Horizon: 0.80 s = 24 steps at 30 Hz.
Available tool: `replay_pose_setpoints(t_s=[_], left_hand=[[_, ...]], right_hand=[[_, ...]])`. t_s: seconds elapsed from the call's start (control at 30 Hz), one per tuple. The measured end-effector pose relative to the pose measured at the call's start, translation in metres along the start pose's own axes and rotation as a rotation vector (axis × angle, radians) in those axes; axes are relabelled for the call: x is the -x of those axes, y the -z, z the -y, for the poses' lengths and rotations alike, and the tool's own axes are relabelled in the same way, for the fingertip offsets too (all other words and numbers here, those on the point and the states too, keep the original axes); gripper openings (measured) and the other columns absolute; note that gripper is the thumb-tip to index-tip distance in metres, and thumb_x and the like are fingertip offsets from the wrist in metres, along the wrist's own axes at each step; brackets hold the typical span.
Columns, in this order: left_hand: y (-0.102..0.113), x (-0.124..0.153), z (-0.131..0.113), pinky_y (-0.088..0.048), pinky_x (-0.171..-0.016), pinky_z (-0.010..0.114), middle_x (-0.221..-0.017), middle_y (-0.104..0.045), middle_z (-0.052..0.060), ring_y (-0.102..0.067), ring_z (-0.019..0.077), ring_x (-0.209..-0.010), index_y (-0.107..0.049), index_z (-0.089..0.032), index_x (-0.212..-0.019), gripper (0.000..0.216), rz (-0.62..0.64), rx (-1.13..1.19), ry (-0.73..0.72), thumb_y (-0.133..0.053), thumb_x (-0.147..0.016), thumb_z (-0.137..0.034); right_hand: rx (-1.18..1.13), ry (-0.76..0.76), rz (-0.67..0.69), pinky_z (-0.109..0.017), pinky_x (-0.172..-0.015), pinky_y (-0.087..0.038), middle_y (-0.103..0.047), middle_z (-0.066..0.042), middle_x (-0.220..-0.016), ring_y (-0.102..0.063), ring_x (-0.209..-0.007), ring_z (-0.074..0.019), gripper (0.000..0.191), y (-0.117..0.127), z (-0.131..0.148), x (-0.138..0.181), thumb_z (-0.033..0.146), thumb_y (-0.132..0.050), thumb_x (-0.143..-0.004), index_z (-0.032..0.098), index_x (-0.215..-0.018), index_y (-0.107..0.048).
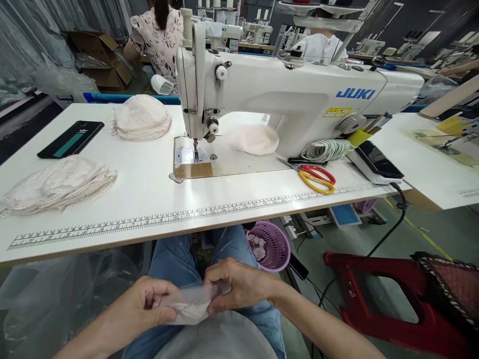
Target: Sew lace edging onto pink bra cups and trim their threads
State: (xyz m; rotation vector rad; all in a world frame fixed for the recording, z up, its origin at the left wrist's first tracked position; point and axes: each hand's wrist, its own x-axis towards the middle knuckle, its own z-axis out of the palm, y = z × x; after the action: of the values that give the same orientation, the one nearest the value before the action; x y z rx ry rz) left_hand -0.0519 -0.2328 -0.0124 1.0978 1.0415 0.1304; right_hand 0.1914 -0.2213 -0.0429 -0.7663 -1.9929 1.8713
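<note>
Over my lap, a small translucent piece of fabric with a lace edge (190, 305) is stretched between my two hands. My left hand (149, 306) pinches its left end between thumb and fingers. At the other end, my right hand (235, 286) grips it with thumb and bent fingers. Above them on the table stands a white sewing machine (299, 89), and a pale cream fabric piece (258, 139) lies under its arm. Two stacks of lace-edged pieces rest to the left: a nearer stack (60, 182) and a farther stack (142, 117).
A dark phone (71, 139) lies on the left of the table (145, 194). Red-and-yellow scissors (316, 178) and a coiled cord (325, 149) are at the right. Below are a purple basket (277, 244) and a red stool (374, 289). Another person (160, 35) sits beyond.
</note>
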Motion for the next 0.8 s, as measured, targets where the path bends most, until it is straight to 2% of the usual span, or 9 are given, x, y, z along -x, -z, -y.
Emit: replay_pose_setpoints(t_s=[0.13, 0.27, 0.33, 0.53, 0.63, 0.8], left_hand=[[-0.002, -0.005, 0.000, -0.029, -0.057, 0.020, -0.069, -0.057, -0.001, -0.041, 0.0122, -0.062, -0.071, -0.015, -0.088, 0.030, 0.060, -0.009, -0.005, -0.071, -0.069, -0.038], [-0.010, -0.013, -0.001, -0.021, -0.051, 0.021, -0.055, -0.042, -0.004, -0.029, 0.0100, -0.055, -0.071, -0.011, -0.068, 0.025, 0.016, -0.100, 0.014, -0.068, -0.067, -0.036], [-0.012, -0.014, -0.003, -0.019, -0.050, 0.021, -0.054, -0.037, -0.005, -0.027, 0.0096, -0.055, -0.071, -0.011, -0.064, 0.024, 0.000, -0.117, 0.040, -0.066, -0.066, -0.034], [-0.008, -0.010, -0.002, -0.023, -0.051, 0.021, -0.053, -0.042, -0.004, -0.030, 0.0104, -0.054, -0.074, -0.012, -0.069, 0.030, 0.004, -0.105, 0.084, -0.068, -0.065, -0.041], [-0.006, -0.009, 0.003, -0.023, -0.051, 0.022, -0.053, -0.043, -0.003, -0.030, 0.0110, -0.054, -0.074, -0.013, -0.066, 0.035, 0.007, -0.104, 0.074, -0.068, -0.066, -0.048], [-0.008, -0.011, 0.006, -0.027, -0.053, 0.022, -0.053, -0.050, -0.001, -0.035, 0.0117, -0.054, -0.076, -0.013, -0.070, 0.035, 0.020, -0.075, 0.084, -0.069, -0.065, -0.047]], right_hand=[[0.032, 0.007, 0.028, -0.017, -0.054, -0.038, -0.054, 0.003, -0.068, -0.051, -0.061, -0.0088, 0.032, 0.003, 0.007, -0.002, 0.043, -0.072, -0.072, 0.014, -0.082, -0.064], [-0.001, -0.016, 0.068, -0.016, -0.057, -0.040, -0.058, 0.002, -0.073, -0.055, -0.064, -0.0097, 0.029, 0.006, 0.007, 0.000, 0.040, -0.071, -0.074, 0.013, -0.085, -0.064], [0.016, -0.017, 0.073, -0.016, -0.057, -0.040, -0.059, 0.002, -0.073, -0.056, -0.065, -0.0099, 0.029, 0.006, 0.006, 0.001, 0.039, -0.072, -0.074, 0.013, -0.085, -0.064], [0.122, 0.035, 0.049, -0.017, -0.060, -0.040, -0.060, 0.002, -0.069, -0.056, -0.065, -0.0099, 0.024, 0.005, 0.003, 0.001, 0.036, -0.072, -0.074, 0.013, -0.082, -0.067], [0.106, 0.051, 0.080, -0.017, -0.061, -0.041, -0.063, 0.000, -0.072, -0.058, -0.066, -0.0103, 0.023, 0.008, 0.000, 0.001, 0.034, -0.068, -0.078, 0.012, -0.085, -0.069], [0.021, -0.002, 0.142, -0.016, -0.064, -0.044, -0.066, -0.002, -0.079, -0.061, -0.072, -0.0120, 0.018, 0.014, -0.006, 0.005, 0.026, -0.065, -0.081, 0.012, -0.091, -0.070]])
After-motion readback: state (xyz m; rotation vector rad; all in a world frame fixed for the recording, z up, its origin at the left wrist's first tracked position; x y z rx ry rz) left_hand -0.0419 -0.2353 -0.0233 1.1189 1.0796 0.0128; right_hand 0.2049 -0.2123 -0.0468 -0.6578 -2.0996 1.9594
